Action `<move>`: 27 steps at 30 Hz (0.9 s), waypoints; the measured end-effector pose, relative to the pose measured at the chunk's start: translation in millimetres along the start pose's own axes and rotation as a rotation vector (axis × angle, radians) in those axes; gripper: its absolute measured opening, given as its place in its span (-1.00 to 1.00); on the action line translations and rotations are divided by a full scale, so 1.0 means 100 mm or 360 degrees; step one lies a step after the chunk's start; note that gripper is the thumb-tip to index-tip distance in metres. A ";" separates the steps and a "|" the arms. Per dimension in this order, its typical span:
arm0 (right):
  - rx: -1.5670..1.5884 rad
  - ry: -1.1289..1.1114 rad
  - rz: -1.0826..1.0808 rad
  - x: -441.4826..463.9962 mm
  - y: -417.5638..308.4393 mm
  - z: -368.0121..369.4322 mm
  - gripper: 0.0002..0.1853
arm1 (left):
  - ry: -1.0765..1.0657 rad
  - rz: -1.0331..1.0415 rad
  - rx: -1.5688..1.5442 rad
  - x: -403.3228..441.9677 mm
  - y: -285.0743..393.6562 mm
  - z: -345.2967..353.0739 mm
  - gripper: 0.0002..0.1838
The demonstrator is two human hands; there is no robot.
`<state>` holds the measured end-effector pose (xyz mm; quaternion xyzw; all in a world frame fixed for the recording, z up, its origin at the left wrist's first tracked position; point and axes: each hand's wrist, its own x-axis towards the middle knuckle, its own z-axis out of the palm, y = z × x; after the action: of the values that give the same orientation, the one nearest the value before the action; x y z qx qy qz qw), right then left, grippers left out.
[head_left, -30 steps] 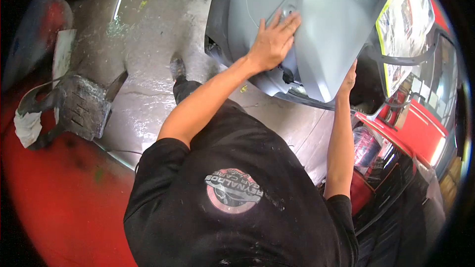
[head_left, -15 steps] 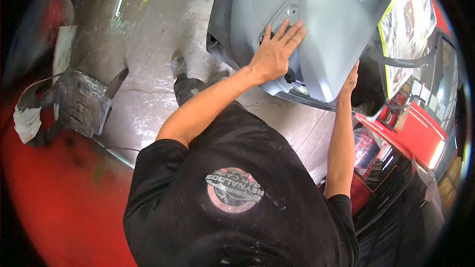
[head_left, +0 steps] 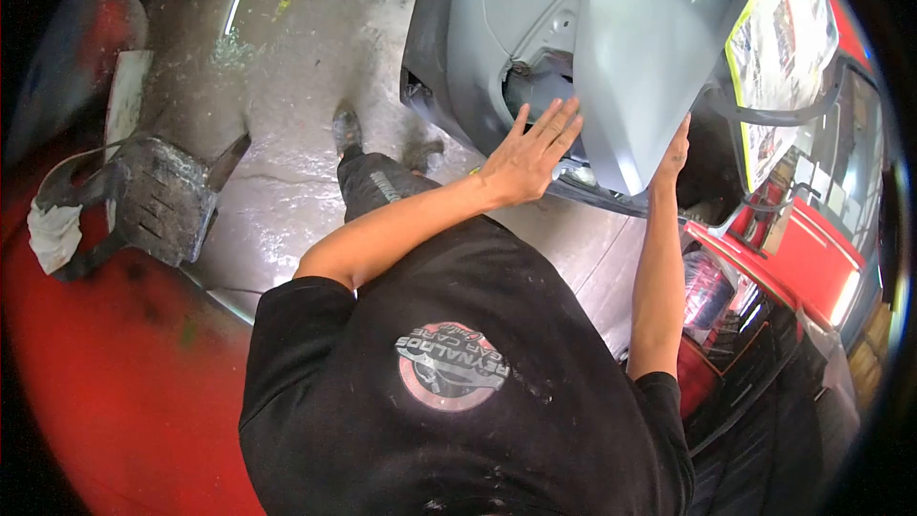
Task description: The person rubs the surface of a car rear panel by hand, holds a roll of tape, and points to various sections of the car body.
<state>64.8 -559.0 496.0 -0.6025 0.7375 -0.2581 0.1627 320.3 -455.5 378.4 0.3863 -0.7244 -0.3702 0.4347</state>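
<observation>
A grey car bumper cover (head_left: 640, 48) takes up the upper middle of the head view, with a pointed corner towards me and a dark recessed opening (head_left: 540, 81) in its side. My left hand (head_left: 530, 153) is open, palm down with fingers spread, over the near edge of that opening; whether the fingertips touch the panel I cannot tell. At the cover's right edge, my right hand (head_left: 674, 155) holds the panel from the side, its fingers partly hidden by it.
Masking paper with a yellow-green edge (head_left: 778, 67) and a curved grey stand arm (head_left: 793, 119) are at the right. Red car parts (head_left: 812, 239) lie beyond. To the left are a dark slotted panel (head_left: 162, 196) and a red body panel (head_left: 124, 373). The concrete floor (head_left: 287, 67) looks wet.
My left hand has slid down and towards me off the raised part of the cover, uncovering the dark opening. My right hand stays at the edge.
</observation>
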 end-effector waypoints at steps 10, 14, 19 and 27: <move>0.0093 0.0030 0.0076 -0.03 -0.08 0.00 -0.31 | 0.0298 -0.0098 0.0170 0.39 -0.20 -0.32 -0.07; 0.0221 0.0013 0.0166 -0.04 -0.11 0.00 -0.30 | 0.0267 -0.0079 0.0184 0.49 -0.12 -0.27 -0.07; 0.0245 0.0043 0.0191 -0.04 -0.09 -0.01 -0.29 | 0.0233 -0.0027 0.0244 0.31 0.09 -0.07 -0.08; 0.0334 -0.0002 0.0253 -0.04 -0.10 -0.02 -0.29 | 0.0232 -0.0082 0.0322 0.45 0.06 -0.16 -0.13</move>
<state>72.2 -556.3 503.4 -0.5218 0.7519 -0.3199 0.2452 318.8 -495.9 404.5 0.4725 -0.7144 -0.2771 0.4354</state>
